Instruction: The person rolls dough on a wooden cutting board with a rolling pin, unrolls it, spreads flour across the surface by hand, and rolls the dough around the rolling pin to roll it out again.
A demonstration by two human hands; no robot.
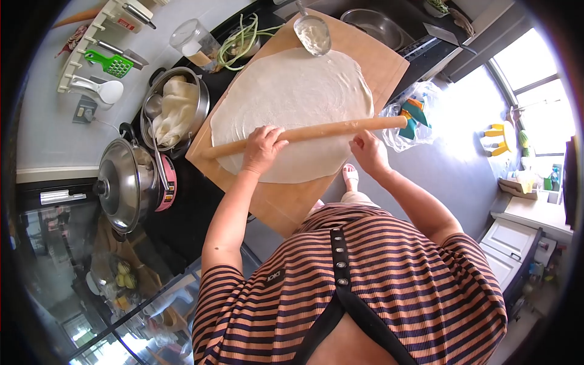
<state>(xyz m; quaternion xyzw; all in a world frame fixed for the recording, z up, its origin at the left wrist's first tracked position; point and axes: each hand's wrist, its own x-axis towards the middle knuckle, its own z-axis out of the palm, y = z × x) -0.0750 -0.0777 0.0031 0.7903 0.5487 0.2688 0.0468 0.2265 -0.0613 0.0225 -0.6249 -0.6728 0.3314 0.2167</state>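
A long wooden rolling pin point(331, 129) lies across a large, thin sheet of dough point(292, 91) on a wooden board point(267, 204). My left hand point(263, 149) is closed over the pin left of its middle, thumb toward the right. Just below the pin's right part, at the dough's right edge, my right hand point(368, 151) has its fingers curled together; whether they pinch the dough edge is hidden. A scoop of flour point(313, 34) rests at the board's far edge, overlapping the top of the dough.
Left of the board stand a pot holding a cloth point(176, 112) and a lidded pot point(126, 182). Green long beans point(243, 45) and a clear jar point(194, 39) sit behind. A plastic bag point(395, 137) is beyond the pin's right end. A metal basin point(372, 27) is at the back.
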